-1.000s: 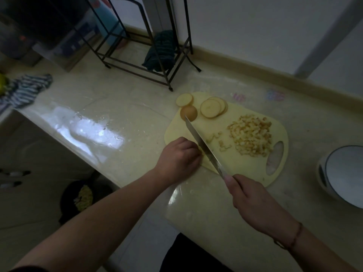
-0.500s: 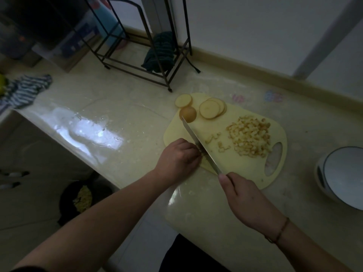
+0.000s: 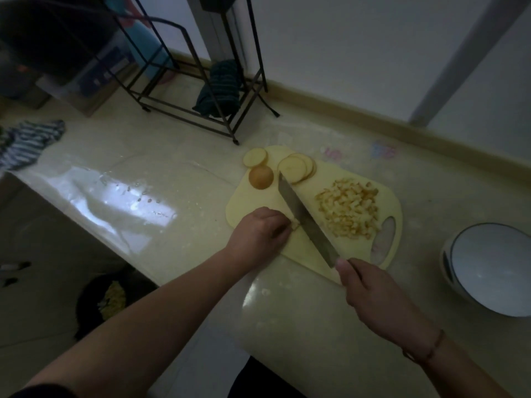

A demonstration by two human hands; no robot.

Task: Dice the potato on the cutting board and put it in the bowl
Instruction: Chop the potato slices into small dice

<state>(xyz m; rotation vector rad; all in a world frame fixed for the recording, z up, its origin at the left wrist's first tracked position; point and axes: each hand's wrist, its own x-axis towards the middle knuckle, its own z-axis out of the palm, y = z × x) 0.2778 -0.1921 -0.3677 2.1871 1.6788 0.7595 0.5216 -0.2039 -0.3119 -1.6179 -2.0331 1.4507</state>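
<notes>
1. Potato dice (image 3: 349, 208): pale yellow cubes heaped on the cutting board (image 3: 298, 245), near its handle hole.
2. Potato slices (image 3: 296, 168): round, stacked at the board's far end.
3. Left hand (image 3: 258, 234): fingers curled over a small potato piece on the board.
4. Right hand (image 3: 379, 297): grasps the knife (image 3: 304, 222).

Glossy counter (image 3: 120, 179) throws back a bright sheen left of the cutting board (image 3: 253, 202), which looks like matt pale plastic. Knife (image 3: 304, 222) blade: dull smooth metal. Right of the board, a glazed, shiny bowl (image 3: 488, 268), probably ceramic.
</notes>
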